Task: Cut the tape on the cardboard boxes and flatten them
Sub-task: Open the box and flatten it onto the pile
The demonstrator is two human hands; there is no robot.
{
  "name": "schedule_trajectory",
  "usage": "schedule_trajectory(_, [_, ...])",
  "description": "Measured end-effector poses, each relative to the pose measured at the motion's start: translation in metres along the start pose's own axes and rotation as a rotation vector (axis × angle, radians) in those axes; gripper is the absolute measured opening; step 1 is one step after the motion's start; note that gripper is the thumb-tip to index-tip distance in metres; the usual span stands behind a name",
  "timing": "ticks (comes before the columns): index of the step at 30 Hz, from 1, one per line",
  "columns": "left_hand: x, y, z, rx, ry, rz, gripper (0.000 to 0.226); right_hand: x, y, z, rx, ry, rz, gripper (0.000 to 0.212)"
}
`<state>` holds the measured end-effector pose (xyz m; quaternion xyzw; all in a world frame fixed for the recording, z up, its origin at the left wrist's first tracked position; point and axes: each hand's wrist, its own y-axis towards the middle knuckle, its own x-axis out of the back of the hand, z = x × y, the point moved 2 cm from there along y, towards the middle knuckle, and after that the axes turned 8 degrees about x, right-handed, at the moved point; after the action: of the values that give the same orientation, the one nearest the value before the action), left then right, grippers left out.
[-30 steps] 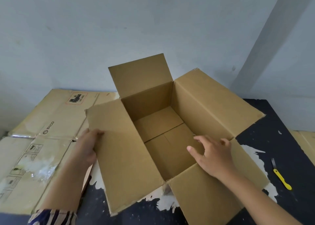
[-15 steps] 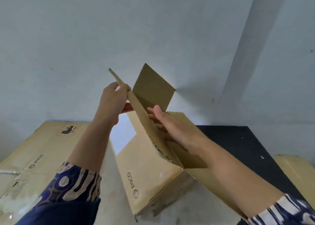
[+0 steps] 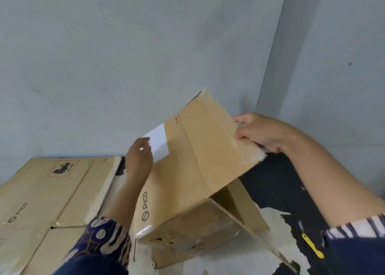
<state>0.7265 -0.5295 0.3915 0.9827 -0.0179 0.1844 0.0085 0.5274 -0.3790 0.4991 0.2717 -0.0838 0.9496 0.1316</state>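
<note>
A brown cardboard box (image 3: 187,170) marked PICO is tipped up on the table, its taped bottom face turned towards me and one corner raised. My left hand (image 3: 138,158) lies against its left side next to a white label (image 3: 159,141), fingers loosely bent. My right hand (image 3: 262,133) grips the box's raised right edge, thumb on the glossy tape and fingers curled behind. One open flap (image 3: 239,201) hangs down under the box.
A yellow-handled cutter (image 3: 311,243) lies on the black, paint-worn table (image 3: 277,183) at the lower right. Flattened PICO boxes (image 3: 52,191) are stacked at the left. A grey wall stands close behind, with a corner at the right.
The box, open side up a second ago, has been turned over and tipped. My right hand moved from inside it to its outer right edge; my left hand slid to the labelled side.
</note>
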Motion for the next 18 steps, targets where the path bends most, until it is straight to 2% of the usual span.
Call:
schedule_trajectory(2, [0.001,-0.002,0.038,0.125,-0.034,-0.044,0.035,0.007,0.000,-0.008,-0.032,-0.125,-0.077,0.035])
schedule_trajectory(4, [-0.001,-0.003,0.075,0.339,-0.099,0.017,0.043,0.014,-0.002,-0.013,-0.030,-0.199,-0.162,0.050])
schedule_trajectory(6, [-0.012,-0.006,0.112,0.599,-0.127,0.261,0.064,0.020,-0.003,-0.020,-0.013,-0.210,-0.174,0.059])
schedule_trajectory(8, [-0.027,-0.010,0.132,0.708,-0.169,0.576,0.080,0.023,-0.004,-0.026,-0.013,-0.202,-0.142,0.065])
schedule_trajectory(10, [-0.034,-0.016,0.127,0.722,-0.269,0.641,0.064,0.025,-0.005,-0.031,-0.031,-0.195,-0.113,0.073])
schedule_trajectory(12, [-0.033,-0.023,0.107,0.721,-0.371,0.614,0.056,0.027,-0.005,-0.036,-0.049,-0.176,-0.081,0.069])
schedule_trajectory(13, [-0.029,-0.027,0.100,0.734,-0.346,0.605,0.061,0.028,-0.007,-0.036,-0.060,-0.169,-0.060,0.069])
schedule_trajectory(15, [-0.013,-0.023,0.089,0.729,-0.171,0.439,0.075,0.030,-0.009,-0.038,-0.071,-0.156,-0.035,0.076])
schedule_trajectory(17, [0.012,-0.014,0.069,0.586,0.076,0.200,0.069,0.030,-0.008,-0.041,-0.062,-0.173,-0.043,0.078])
schedule_trajectory(18, [0.023,-0.008,0.055,0.491,0.162,0.148,0.061,0.029,-0.008,-0.041,-0.056,-0.203,-0.055,0.078])
